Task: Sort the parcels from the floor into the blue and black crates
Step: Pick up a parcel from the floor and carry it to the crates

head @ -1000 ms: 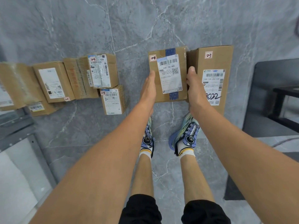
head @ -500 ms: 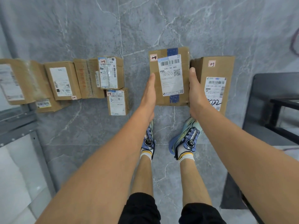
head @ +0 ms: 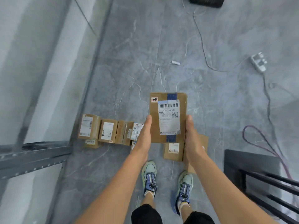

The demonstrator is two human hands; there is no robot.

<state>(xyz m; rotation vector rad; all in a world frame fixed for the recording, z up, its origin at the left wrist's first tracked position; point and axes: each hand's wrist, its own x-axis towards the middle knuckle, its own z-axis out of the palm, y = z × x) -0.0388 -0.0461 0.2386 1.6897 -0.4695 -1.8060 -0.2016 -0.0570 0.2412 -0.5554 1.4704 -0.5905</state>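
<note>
A brown cardboard parcel [head: 154,125] with a white barcode label, blue tape and a small red-marked sticker hangs lifted above the floor in front of me. My left hand [head: 144,136] presses flat against its left side and my right hand [head: 191,139] against its right side, thumbs straight along the edges; the fingers underneath are hidden. Two more parcels [head: 173,151] lie on the floor under it, partly covered by my right hand. A row of several labelled parcels [head: 107,131] lies to the left. A black crate [head: 207,1] shows at the top edge.
The grey marble floor [head: 129,62] stretches ahead, with a white power strip [head: 258,62], trailing cables [head: 202,41] and a small white scrap [head: 175,62]. A grey metal shelf rail [head: 32,156] stands at left, and a dark mat with a black frame [head: 258,175] at right.
Both hands have raised the parcel off the floor from beside its neighbour. The view has tilted up and pulled back, so the floor parcels look smaller and the far floor shows.
</note>
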